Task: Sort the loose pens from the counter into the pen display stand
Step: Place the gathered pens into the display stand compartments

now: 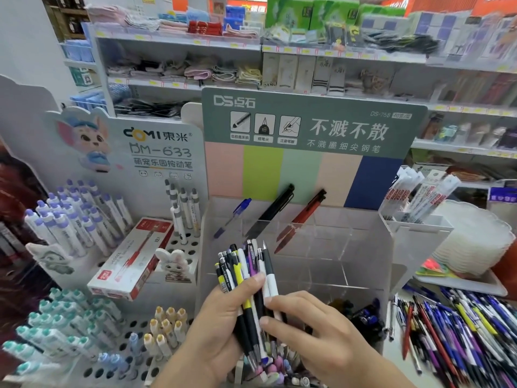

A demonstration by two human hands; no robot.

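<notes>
At the bottom centre of the frame, the left hand [221, 329] grips a bundle of pens [246, 278], fingers curled round black, white, yellow and purple barrels that fan upward. The right hand [316, 331] pinches one white pen of the bundle between thumb and forefinger. Just behind, the clear acrylic pen display stand [330, 247] holds a blue pen [233, 217], a black pen [272, 210] and a red pen [302, 219], each leaning in its own back compartment. More loose pens [461, 331] lie heaped at lower right.
</notes>
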